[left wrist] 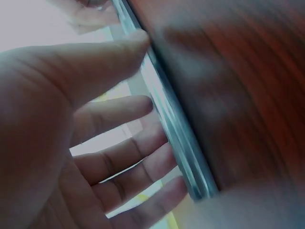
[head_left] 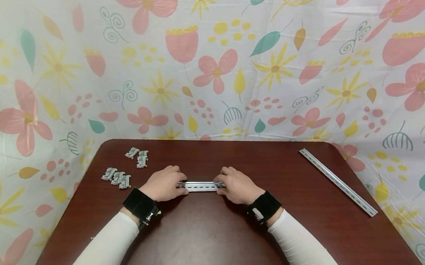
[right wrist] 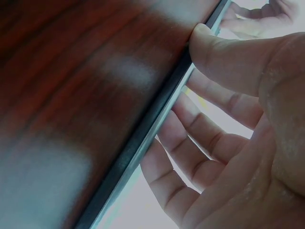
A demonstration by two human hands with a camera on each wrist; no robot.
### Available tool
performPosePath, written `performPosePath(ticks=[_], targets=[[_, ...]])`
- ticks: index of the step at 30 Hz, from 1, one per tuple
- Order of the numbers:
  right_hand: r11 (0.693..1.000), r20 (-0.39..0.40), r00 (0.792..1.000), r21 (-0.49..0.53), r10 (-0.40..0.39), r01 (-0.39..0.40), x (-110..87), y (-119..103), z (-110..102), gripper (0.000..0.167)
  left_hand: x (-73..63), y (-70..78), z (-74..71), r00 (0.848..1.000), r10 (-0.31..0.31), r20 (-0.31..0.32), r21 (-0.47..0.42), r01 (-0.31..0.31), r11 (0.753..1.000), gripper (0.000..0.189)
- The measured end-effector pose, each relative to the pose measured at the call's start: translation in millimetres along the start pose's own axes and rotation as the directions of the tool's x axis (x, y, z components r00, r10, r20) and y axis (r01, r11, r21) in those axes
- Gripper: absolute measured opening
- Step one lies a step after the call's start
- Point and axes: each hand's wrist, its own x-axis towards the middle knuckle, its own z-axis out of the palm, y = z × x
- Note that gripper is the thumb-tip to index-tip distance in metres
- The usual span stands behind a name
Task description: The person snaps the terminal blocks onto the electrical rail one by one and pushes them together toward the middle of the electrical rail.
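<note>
A short slotted metal DIN rail [head_left: 201, 186] lies crosswise between both hands, close over the table. My left hand [head_left: 165, 184] pinches its left end, thumb [left wrist: 136, 45] on the near edge and fingers [left wrist: 131, 148] along the far edge. At the other end, my right hand [head_left: 240, 185] grips the rail in the same way, its thumb [right wrist: 202, 45] opposite the fingers [right wrist: 178, 133]. Both rail ends are partly covered by the hands in the head view. The metal strip [left wrist: 164, 102] runs past the fingertips in the left wrist view.
A longer slotted rail [head_left: 338, 182] lies slanted at the right side of the brown table [head_left: 191, 242]. Several small grey terminal blocks [head_left: 117, 178] sit at the left, with more blocks [head_left: 142, 159] farther back. Flowered cloth [head_left: 217, 103] hangs behind the table.
</note>
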Motion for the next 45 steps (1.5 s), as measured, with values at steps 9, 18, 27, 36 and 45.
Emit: performPosePath(ticks=[9,18,27,36,45], targets=[[1.0,0.003,1.0,-0.006,-0.01,0.01,1.6,0.6,-0.3,0.029,-17.3,-32.6,-25.4,0.991,-0.116,-0.071,-0.025,0.115,0.993,0.047],[1.0,0.002,1.0,-0.003,-0.012,0.012,0.9,0.3,-0.9,0.029,-44.1,-90.2,-53.0,0.938,-0.329,-0.108,-0.033,0.327,0.944,0.05],[1.0,-0.011,1.0,-0.01,-0.027,0.027,-1.1,1.2,0.1,0.028,-77.4,-137.4,-64.4,0.908,-0.414,-0.059,-0.103,0.407,0.908,0.053],[1.0,-0.012,1.0,-0.014,-0.026,0.026,-1.5,1.0,0.8,0.028,-95.8,-162.5,-70.1,0.9,-0.435,-0.009,-0.115,0.432,0.895,0.044],[0.999,-0.018,0.999,-0.011,-0.038,0.038,-1.6,0.9,0.4,0.028,-103.5,-169.3,-72.8,0.934,-0.357,0.021,-0.123,0.356,0.926,0.054]])
